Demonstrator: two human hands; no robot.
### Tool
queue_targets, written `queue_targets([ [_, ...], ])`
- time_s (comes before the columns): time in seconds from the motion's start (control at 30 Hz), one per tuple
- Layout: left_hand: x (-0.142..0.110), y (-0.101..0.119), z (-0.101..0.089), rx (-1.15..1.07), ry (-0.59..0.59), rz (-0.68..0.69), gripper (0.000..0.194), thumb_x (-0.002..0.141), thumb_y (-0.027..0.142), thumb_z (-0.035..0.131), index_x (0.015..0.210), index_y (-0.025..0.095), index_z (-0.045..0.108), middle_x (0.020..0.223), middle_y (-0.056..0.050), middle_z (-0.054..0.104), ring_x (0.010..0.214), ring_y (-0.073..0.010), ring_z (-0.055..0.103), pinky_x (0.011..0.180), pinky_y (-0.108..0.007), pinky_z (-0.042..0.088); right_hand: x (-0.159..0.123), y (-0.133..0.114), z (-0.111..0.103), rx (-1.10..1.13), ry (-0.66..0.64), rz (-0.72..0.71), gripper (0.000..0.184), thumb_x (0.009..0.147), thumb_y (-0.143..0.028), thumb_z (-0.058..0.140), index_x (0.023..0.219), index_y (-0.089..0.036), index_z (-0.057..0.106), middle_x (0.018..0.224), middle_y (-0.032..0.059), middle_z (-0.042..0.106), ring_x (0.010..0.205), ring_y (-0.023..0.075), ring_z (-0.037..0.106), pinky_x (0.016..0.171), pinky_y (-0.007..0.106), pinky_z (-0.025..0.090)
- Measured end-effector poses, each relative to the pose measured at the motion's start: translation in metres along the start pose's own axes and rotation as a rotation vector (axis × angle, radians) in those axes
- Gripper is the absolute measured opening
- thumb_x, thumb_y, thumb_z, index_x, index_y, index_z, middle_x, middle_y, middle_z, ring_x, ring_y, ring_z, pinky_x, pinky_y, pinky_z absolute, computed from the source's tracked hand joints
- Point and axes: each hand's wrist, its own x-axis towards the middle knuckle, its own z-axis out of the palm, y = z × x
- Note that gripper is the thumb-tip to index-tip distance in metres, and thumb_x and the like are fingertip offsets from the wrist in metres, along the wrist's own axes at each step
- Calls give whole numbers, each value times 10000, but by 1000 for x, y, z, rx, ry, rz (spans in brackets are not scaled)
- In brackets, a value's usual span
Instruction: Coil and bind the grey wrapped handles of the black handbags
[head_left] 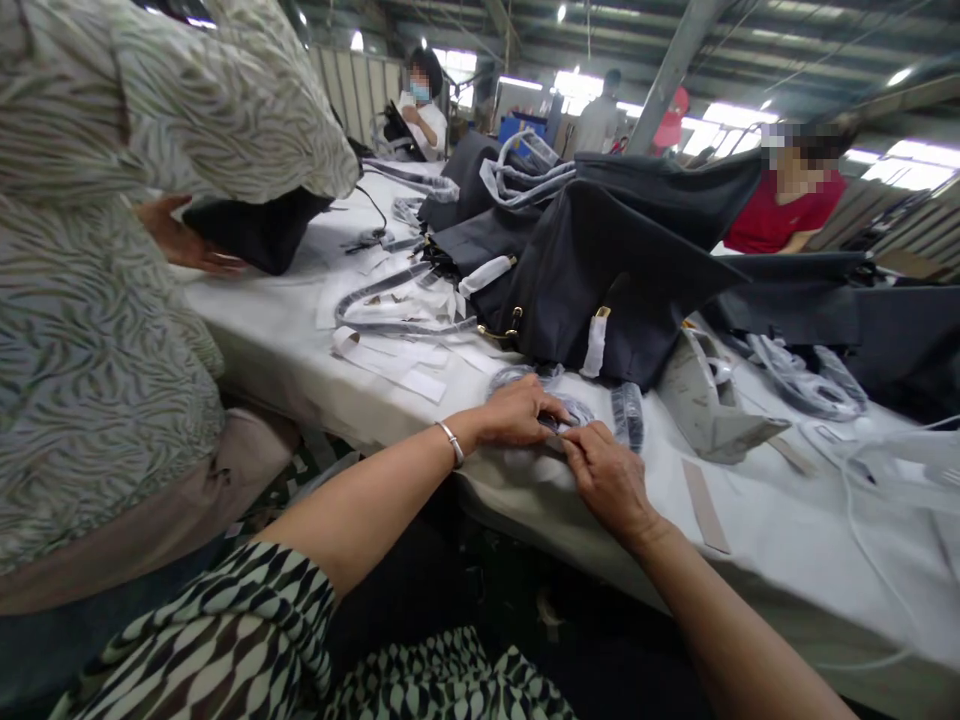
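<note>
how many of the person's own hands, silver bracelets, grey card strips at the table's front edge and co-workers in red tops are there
Person's own hands: 2, the left hand and right hand, both on a plastic-wrapped dark bag handle
Thin silver bracelets: 1
Flat grey card strips: 1
Co-workers in red tops: 1
Total: 5

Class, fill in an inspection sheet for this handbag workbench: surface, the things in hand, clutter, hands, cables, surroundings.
Surface: white-covered table.
Things in hand: plastic-wrapped bag handle, lying at the near table edge.
Clutter: dark handbags, paper strips, more wrapped handles.
Hands: left hand and right hand both pinch the handle's wrapping; bracelet on left wrist.
Cables: white cord at right.
Surroundings: co-worker's patterned sleeve at left; other people behind.
</note>
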Motion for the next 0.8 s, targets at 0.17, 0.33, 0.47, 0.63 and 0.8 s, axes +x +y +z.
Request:
queue_targets([
  [0.17,-1,1,-3,17,-63,21,369,752,208,646,1116,251,691,1020,14,692,1014,-208,489,918,-293,402,5,1,1,104,-18,148,185,915,-259,458,856,-192,620,827,43,617,766,186,604,659,292,410],
  [0.33,-4,0,4,-30,42,32,316,770,378,703,1059,250,704,996,0,693,1005,-214,489,907,-328,417,6,0,0,143,5,179,181,899,-260,472,833,-191,625,806,42,624,764,186,604,681,301,419],
  [0.47,-5,4,7,-42,93,-25,213,793,344,694,980,254,735,921,-8,693,968,-201,495,863,-310,426,6,-1,0,183,61,205,156,874,-235,500,809,-186,633,784,33,633,744,174,606,694,291,426],
  [0.63,1,9,7,-106,92,-137,194,744,333,742,921,256,762,826,5,700,930,-199,513,819,-281,419,7,-2,0,185,81,224,160,864,-225,501,789,-189,637,761,32,638,722,171,606,679,291,426],
  [0.8,6,9,14,-126,136,-217,118,749,282,716,854,281,771,741,13,692,924,-211,528,794,-285,418,11,1,1,243,131,298,109,836,-240,539,753,-200,598,717,29,616,655,162,577,605,278,434],
])
